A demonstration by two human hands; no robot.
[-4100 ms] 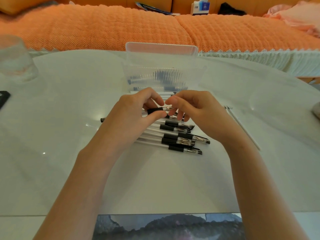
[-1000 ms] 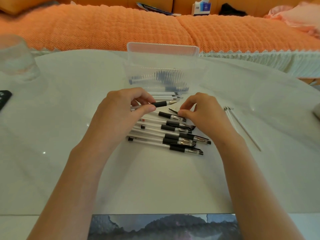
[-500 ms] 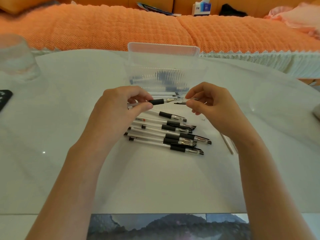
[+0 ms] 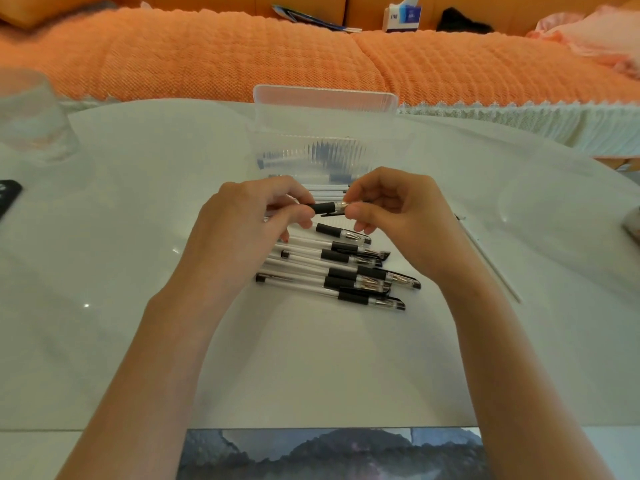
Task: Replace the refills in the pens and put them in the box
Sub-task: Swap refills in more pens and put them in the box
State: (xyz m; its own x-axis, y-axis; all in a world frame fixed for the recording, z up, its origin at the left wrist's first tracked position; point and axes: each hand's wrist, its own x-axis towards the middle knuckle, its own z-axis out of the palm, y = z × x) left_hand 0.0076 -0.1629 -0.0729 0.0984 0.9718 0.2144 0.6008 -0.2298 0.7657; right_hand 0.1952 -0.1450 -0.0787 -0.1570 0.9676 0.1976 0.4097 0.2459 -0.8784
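The left hand and right hand meet just above the table, holding one pen level between them. The left fingers are curled, thumb and fingertips pinching the clear barrel beside the black grip. The right fingers are curled too, thumb and forefinger pinching the pen's metal tip end. A thin black clip runs along the underside of the grip; whether it belongs to a cap cannot be told.

At 6 o'clock from the held pen, a pile of like pens lies on the table, tips pointing to 3 o'clock, some capped. At 12 o'clock stands the clear box, lid up, with pens showing dimly through its ribbed wall. More pens lie between the box and the hands, partly hidden.

At 3 o'clock of the right wrist, thin white refills lie slanted on the table. At 9 o'clock, by the table edge, are a glass and a dark phone. An orange sofa runs behind.
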